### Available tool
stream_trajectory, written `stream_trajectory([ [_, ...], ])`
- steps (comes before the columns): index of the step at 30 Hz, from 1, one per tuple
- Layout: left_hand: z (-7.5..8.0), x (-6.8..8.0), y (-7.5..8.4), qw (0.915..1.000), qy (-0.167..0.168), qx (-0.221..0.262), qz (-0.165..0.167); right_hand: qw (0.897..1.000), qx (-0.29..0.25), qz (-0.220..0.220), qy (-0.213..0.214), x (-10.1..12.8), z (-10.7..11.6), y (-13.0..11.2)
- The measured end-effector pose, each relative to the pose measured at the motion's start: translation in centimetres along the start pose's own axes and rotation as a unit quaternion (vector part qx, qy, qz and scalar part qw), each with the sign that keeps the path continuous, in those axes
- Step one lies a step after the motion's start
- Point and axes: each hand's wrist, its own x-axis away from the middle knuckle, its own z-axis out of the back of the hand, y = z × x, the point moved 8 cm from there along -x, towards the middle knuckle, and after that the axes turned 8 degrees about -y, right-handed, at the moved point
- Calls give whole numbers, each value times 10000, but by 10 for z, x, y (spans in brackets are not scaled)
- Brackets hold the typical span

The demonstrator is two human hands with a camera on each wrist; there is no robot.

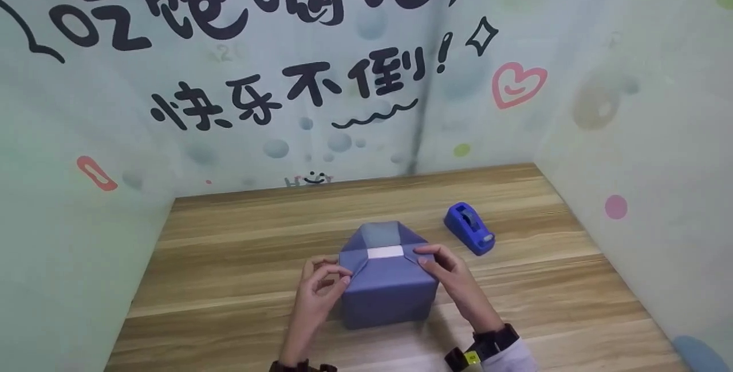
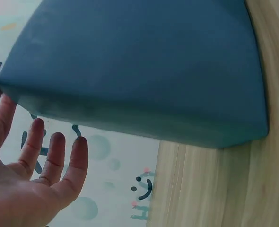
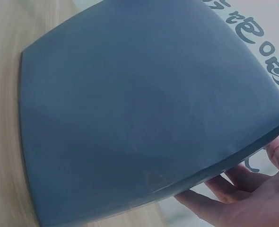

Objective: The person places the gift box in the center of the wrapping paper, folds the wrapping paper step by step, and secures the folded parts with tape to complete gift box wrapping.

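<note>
Nearest the camera, the person's left hand (image 1: 318,291) is resting against the upper left edge of a box wrapped in blue-purple paper (image 1: 387,289), thumb and forefinger pinching the folded paper at that corner while the other fingers (image 2: 59,156) are spreading out straight and loose beside the box's side. The right hand (image 1: 452,277) is doing the same on the opposite edge, its fingertips pressing the fold down at the top right corner, with the remaining fingers (image 3: 234,189) lying relaxed under the box's edge. The box is sitting on the light wooden tabletop (image 1: 229,257), near the front and roughly in the middle, with a strip of white tape (image 1: 385,252) holding the side flaps together on its upper face. Judging from this, the creased flaps could be springing back if either pinch eases, since only that single strip is securing them, and the thin paper might tear at the corners under hard pulling. Just beyond, to the right, a blue plastic tape dispenser (image 1: 469,228) is standing apart from the box. Farthest off, the pale wall (image 1: 515,28) is bearing black Chinese lettering that seems to read "吃饱喝饱, 快乐不倒!", beside a pink heart (image 1: 518,84).
</note>
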Motion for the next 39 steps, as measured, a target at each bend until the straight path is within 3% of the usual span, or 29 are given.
stream_trajectory([
  [8,-17,-20,4,9946,-885,-537,-123,9999,88,-58,-83,-1,1,1],
  [16,-29,-29,-2,9769,-2107,294,225,9997,224,-23,-106,-3,1,1],
  [18,-26,-29,-4,9772,-2047,538,160,9996,234,-17,-146,-3,1,1],
  [23,-11,-24,-15,9910,-998,890,98,9984,409,-58,-394,-4,1,-1],
  [26,-8,-20,-19,9946,-682,756,203,9961,630,-88,-606,-5,2,-3],
  [29,-9,-21,-16,9958,-807,413,141,9927,797,-62,-900,-8,1,-5],
  [33,-10,-24,-14,9920,-1252,-2,151,9871,924,12,-1311,-11,-2,-7],
  [36,-11,-27,-15,9868,-1579,103,342,9833,1005,20,-1518,-12,-3,-9],
  [39,-13,-29,-16,9834,-1684,505,457,9808,1051,38,-1640,-12,-4,-10],
])
